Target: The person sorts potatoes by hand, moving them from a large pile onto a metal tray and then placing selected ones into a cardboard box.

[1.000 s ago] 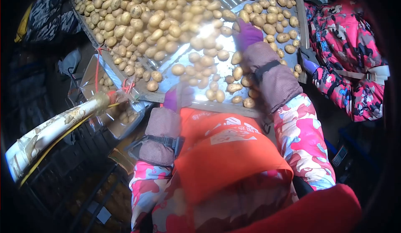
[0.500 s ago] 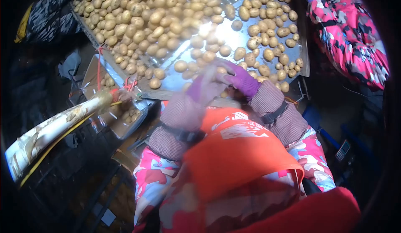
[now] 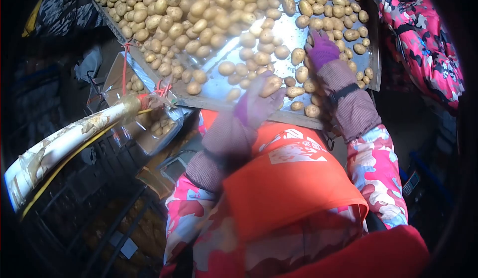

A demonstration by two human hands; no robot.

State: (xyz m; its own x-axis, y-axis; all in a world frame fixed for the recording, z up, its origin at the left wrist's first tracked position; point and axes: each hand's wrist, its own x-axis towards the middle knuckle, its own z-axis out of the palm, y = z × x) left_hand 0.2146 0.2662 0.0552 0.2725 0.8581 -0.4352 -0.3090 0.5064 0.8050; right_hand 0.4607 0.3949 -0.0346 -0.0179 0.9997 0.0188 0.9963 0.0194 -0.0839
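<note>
My left hand, in a purple glove and blurred, is at the near edge of the metal sorting table. Its fingers are closed around a potato. Further out and to the right, my right hand, also in a purple glove, reaches over the loose potatoes with its fingers stretched out. A potato lies just left of it. Whether its fingertips touch a potato is hard to see.
A big heap of potatoes covers the table's left and back. Left of the table stand a cardboard box with potatoes and a white tape-wrapped pole. Another person's patterned sleeve is at the right edge.
My hands were close together at the near edge. My right hand has moved away to the right and further out; my left hand now shows a potato in it.
</note>
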